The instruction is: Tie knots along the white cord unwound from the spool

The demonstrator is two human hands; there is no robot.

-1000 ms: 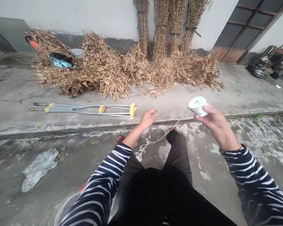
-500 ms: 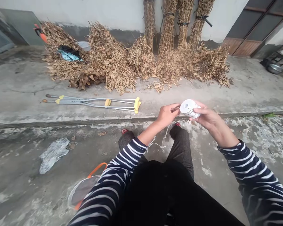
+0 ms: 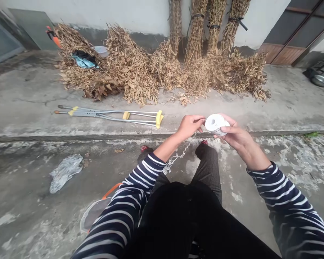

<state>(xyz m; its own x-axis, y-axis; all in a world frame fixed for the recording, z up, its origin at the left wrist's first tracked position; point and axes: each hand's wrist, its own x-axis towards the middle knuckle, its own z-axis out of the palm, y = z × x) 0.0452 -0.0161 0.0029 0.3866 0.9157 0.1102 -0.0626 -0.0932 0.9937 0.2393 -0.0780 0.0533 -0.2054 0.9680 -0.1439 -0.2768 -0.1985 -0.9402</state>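
My right hand (image 3: 236, 138) is wrapped round a white spool (image 3: 214, 123), its thumb on the near side and its fingers behind. The spool's round end with a centre hole faces up and to the left. Just left of the spool, my left hand (image 3: 190, 126) has its thumb and fingers pinched together near the spool's edge; what they grip is too small to make out. Below my left hand a white knotted cord (image 3: 175, 158) hangs or lies between my legs.
Grey crutches (image 3: 110, 116) with yellow pads lie on the raised concrete ledge. Dried plant bundles (image 3: 140, 75) lean along the wall. A clear plastic bag (image 3: 66, 172) lies at the left, and a mesh item with an orange handle (image 3: 110, 190) is by my left sleeve.
My left hand has turned slightly, its fingers now straighter beside the spool. The spool has tilted a little. More of the white cord shows below. The view has shifted slightly left.
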